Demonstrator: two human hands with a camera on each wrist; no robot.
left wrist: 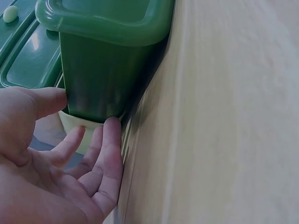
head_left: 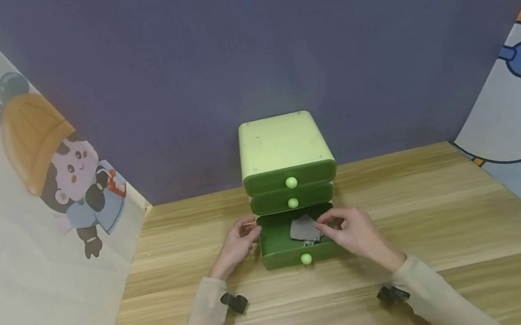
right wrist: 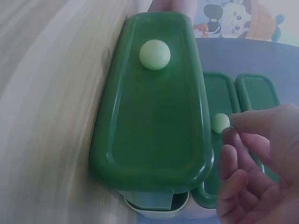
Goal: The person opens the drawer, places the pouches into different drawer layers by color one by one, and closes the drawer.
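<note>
A green drawer cabinet with a pale top (head_left: 282, 139) stands on the table, and its bottom drawer (head_left: 275, 239) is pulled out. Inside that drawer lies a small grey drawstring pouch (head_left: 303, 228). My right hand (head_left: 355, 230) is over the drawer's right side, thumb and forefinger close together, overlapping the pouch's edge in the head view. In the right wrist view nothing shows between those fingertips, and the drawer front (right wrist: 159, 116) hides the pouch. My left hand (head_left: 236, 244) rests at the drawer's left side, with thumb and fingertips (left wrist: 112, 126) touching near the cabinet's pale edge.
The two upper drawers with round knobs (head_left: 291, 182) are closed. Behind the cabinet rises a dark blue wall (head_left: 176, 85). Printed panels stand at both sides of the wooden table (head_left: 426, 204). Each wrist carries a small black camera (head_left: 234, 303).
</note>
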